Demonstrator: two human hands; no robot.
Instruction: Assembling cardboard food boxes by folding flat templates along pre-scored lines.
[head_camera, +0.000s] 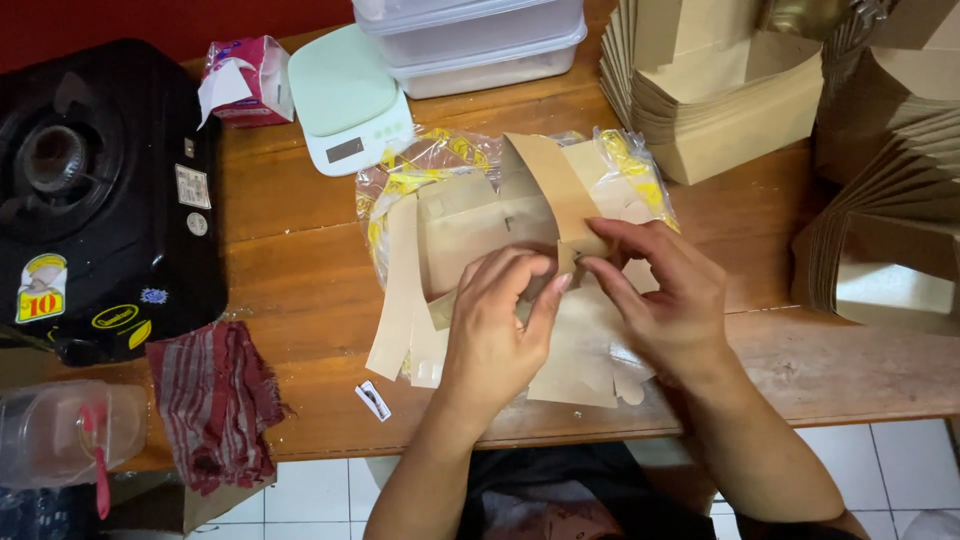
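My left hand and my right hand both pinch a flat brown cardboard box blank that lies on the wooden table. Their fingertips meet at a raised flap near the blank's middle. Under the blank lies a clear plastic bag with yellow print. More loose brown blanks stick out to the left beneath my left hand.
Stacks of folded brown boxes fill the back right and right edge. A pale green kitchen scale, clear plastic containers and a pink tissue pack stand behind. A black gas stove and a red checked cloth sit left.
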